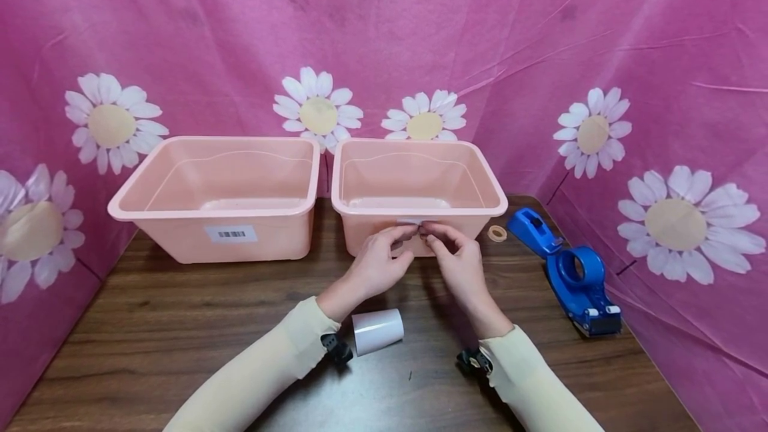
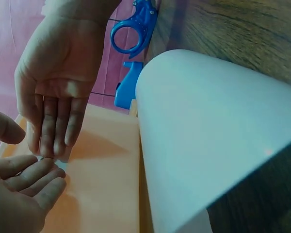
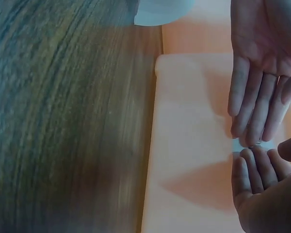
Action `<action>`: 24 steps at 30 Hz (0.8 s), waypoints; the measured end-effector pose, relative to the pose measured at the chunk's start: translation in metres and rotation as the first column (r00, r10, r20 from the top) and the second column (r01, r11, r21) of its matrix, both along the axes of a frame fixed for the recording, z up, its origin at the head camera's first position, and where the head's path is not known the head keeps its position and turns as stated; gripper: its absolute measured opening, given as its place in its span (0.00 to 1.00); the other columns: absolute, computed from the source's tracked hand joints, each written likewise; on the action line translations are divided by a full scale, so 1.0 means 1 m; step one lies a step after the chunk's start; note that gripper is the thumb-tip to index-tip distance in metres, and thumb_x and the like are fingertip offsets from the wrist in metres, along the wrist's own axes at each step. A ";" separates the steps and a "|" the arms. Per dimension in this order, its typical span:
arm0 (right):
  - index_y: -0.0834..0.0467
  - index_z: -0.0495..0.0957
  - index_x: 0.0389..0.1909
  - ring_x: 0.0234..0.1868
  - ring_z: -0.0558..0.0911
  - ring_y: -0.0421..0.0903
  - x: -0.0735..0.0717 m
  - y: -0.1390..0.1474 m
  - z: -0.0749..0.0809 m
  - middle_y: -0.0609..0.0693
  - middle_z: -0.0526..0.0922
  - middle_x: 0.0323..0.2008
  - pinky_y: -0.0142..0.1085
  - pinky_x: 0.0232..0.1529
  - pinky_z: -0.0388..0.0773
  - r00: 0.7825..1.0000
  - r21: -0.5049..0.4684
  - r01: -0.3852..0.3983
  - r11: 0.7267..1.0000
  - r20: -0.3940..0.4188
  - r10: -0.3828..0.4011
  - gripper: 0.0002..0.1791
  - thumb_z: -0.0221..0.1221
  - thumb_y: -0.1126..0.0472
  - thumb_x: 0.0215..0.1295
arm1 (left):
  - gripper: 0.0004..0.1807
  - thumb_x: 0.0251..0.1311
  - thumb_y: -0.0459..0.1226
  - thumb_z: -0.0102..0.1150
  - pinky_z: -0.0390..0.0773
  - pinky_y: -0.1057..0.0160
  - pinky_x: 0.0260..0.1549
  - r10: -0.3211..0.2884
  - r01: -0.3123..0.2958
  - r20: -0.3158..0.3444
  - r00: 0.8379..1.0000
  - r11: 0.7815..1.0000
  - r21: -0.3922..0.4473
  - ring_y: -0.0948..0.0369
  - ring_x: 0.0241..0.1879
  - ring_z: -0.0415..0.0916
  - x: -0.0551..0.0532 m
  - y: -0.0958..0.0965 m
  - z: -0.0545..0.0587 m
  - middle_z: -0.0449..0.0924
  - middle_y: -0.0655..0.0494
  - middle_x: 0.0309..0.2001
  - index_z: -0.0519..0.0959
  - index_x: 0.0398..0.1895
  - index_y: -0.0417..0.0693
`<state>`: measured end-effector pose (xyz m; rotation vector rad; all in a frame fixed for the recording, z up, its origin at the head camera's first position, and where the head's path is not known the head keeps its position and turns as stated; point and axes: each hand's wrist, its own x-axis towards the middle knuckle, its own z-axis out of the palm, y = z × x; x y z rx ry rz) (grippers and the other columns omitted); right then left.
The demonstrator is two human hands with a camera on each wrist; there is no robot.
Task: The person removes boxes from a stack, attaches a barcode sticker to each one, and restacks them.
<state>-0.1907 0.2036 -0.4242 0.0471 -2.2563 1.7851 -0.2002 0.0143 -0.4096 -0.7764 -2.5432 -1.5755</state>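
Two pink plastic bins stand side by side, and both my hands are at the front wall of the right bin [image 1: 355, 235]. A small white label [image 1: 410, 222] shows there, mostly covered by fingers; black print peeks out between the fingertips in the wrist views. My left hand [image 1: 378, 264] touches the label with extended fingers, its thumb held apart. From the other side my right hand [image 1: 463, 272] lays its extended fingers on it, fingertips meeting the left ones. Both palms look uncurled in the left wrist view, where the right hand [image 2: 63, 73] hangs above the left hand [image 2: 24, 191].
On the left bin [image 1: 162, 235] sits a white barcode label [image 1: 231, 234]. A white roll [image 1: 378, 331] lies on the wooden table [image 1: 180, 325] between the forearms. To the right are a small tan tape ring [image 1: 497, 234] and a blue tape dispenser [image 1: 579, 279]. Flowered pink cloth hangs behind.
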 end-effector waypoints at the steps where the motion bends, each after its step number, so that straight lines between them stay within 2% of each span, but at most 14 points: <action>1: 0.62 0.90 0.61 0.51 0.88 0.32 0.000 0.000 0.000 0.64 0.93 0.57 0.21 0.52 0.83 1.000 -0.004 0.000 1.000 0.001 0.000 0.14 0.63 0.66 0.81 | 0.26 0.71 0.28 0.61 0.88 0.50 0.67 0.001 -0.001 0.002 1.000 1.000 0.003 0.47 0.70 0.85 0.000 0.000 0.000 0.87 0.40 0.68 0.82 0.72 0.36; 5: 0.63 0.90 0.60 0.50 0.88 0.34 0.001 0.002 0.002 0.65 0.93 0.56 0.21 0.51 0.83 1.000 -0.012 0.010 1.000 -0.007 -0.010 0.14 0.63 0.67 0.81 | 0.27 0.72 0.29 0.63 0.87 0.51 0.69 0.008 -0.008 0.012 1.000 1.000 0.006 0.47 0.70 0.85 0.001 -0.001 -0.001 0.86 0.40 0.69 0.80 0.74 0.36; 11: 0.66 0.89 0.60 0.51 0.88 0.31 0.003 0.009 0.003 0.69 0.91 0.57 0.21 0.55 0.83 0.999 -0.049 0.023 0.999 -0.033 -0.025 0.14 0.63 0.67 0.82 | 0.29 0.72 0.32 0.63 0.86 0.49 0.70 0.027 -0.027 0.029 0.999 1.000 -0.002 0.45 0.69 0.84 0.004 -0.009 -0.001 0.85 0.39 0.70 0.79 0.76 0.38; 17: 0.67 0.88 0.62 0.52 0.89 0.30 0.006 0.018 0.002 0.70 0.90 0.60 0.21 0.57 0.84 0.999 -0.074 0.035 0.997 -0.012 -0.036 0.14 0.61 0.67 0.83 | 0.27 0.73 0.30 0.65 0.85 0.48 0.71 0.065 -0.066 0.033 0.997 0.997 0.028 0.47 0.69 0.84 0.008 -0.019 -0.004 0.86 0.41 0.67 0.80 0.74 0.38; 24: 0.63 0.87 0.65 0.56 0.87 0.31 0.006 0.006 0.004 0.65 0.90 0.62 0.21 0.59 0.82 0.998 -0.024 -0.057 0.998 0.020 0.057 0.16 0.61 0.65 0.84 | 0.26 0.75 0.33 0.64 0.87 0.50 0.69 -0.005 0.005 0.015 1.000 1.000 0.003 0.48 0.68 0.86 0.007 -0.011 -0.005 0.86 0.45 0.69 0.81 0.74 0.40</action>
